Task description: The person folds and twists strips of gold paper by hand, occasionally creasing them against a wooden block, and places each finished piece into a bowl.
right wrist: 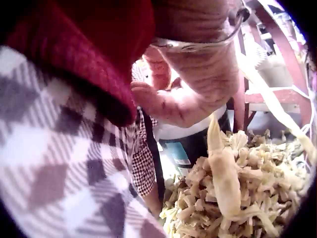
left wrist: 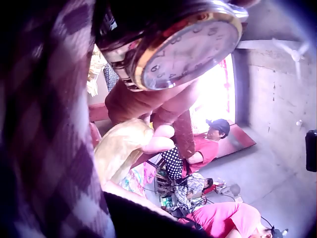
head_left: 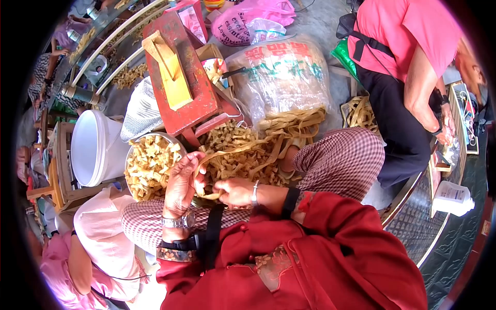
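Observation:
My left hand [head_left: 181,181], with a watch at its wrist, pinches a long flat tan strip [head_left: 232,151] that looks like dried leaf. In the left wrist view the strip [left wrist: 116,151] lies wide and bent under the thumb and fingers. My right hand [head_left: 236,193], a bangle on its wrist, grips a lower length of the strip close beside the left. Its fingers are curled in the right wrist view. Both hands are over my lap, at the near edge of a heap of small folded pieces [head_left: 232,138]. A bowl of similar folded pieces [head_left: 151,168] stands left of my left hand.
A red wooden bench [head_left: 165,62] bearing a yellow block [head_left: 173,82] stands ahead. Beyond the heap is a clear plastic sack [head_left: 284,72] with more strips [head_left: 294,122] at its mouth. A white bucket [head_left: 98,150] stands left. People in pink sit close on both sides.

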A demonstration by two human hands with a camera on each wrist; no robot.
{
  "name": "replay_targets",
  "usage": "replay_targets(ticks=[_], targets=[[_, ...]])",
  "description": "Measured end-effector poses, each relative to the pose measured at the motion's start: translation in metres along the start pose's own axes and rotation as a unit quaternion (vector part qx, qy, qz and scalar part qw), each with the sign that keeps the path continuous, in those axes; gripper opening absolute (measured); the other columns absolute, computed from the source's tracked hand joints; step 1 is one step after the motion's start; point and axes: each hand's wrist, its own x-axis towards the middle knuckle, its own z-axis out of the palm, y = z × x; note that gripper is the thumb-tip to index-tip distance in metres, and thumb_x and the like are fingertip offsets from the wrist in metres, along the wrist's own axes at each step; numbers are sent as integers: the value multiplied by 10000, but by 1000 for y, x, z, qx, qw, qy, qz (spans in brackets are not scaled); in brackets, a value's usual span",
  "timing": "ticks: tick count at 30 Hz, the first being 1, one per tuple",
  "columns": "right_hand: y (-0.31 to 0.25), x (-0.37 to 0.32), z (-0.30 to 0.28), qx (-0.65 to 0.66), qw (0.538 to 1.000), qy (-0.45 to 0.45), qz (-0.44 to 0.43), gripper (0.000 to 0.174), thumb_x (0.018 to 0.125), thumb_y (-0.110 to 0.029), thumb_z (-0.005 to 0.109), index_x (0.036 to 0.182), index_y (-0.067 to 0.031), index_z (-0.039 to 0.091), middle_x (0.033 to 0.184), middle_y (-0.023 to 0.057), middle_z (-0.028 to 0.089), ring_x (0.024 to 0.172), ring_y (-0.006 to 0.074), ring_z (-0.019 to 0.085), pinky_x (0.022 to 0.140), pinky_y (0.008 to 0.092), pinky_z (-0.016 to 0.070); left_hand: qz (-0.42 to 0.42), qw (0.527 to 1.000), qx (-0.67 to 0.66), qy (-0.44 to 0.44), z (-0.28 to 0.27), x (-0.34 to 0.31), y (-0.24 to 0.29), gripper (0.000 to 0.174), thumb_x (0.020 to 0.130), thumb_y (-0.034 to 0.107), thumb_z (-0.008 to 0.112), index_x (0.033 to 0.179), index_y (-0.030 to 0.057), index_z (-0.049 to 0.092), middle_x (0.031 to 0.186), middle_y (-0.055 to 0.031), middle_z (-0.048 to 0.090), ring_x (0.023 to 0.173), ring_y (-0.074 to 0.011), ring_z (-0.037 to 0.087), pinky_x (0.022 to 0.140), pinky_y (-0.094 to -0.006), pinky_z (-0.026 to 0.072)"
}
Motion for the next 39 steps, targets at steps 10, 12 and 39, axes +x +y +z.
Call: replay_targets(ticks=[10, 12, 39], targets=[[5, 6, -18, 136, 976, -36, 166, 334, 797, -28, 441, 1114, -88, 526, 740, 97, 599, 525, 217, 611, 408, 346, 514, -16, 999, 9, 27, 6, -3, 7, 269, 955, 215, 521, 1137, 18, 537, 751, -14, 544, 518, -37, 380, 457, -162, 341], [34, 20, -18, -77, 989, -46, 121, 298, 835, -128, 466, 1117, -63, 537, 909, 136, 639, 758, 266, 654, 619, 374, 536, -23, 1000, -3, 12, 2, -3, 9, 252, 958, 215, 518, 1127, 30, 546, 763, -17, 571, 525, -36, 417, 475, -182, 372], [-45, -23, 15, -356, 836, 220, -354, 165, 787, -202, 542, 833, -48, 577, 936, 148, 563, 923, 319, 567, 823, 451, 445, -4, 984, 173, 46, 10, -4, 4, 431, 963, 388, 480, 941, -7, 649, 829, -53, 658, 728, -106, 600, 679, -251, 489]])
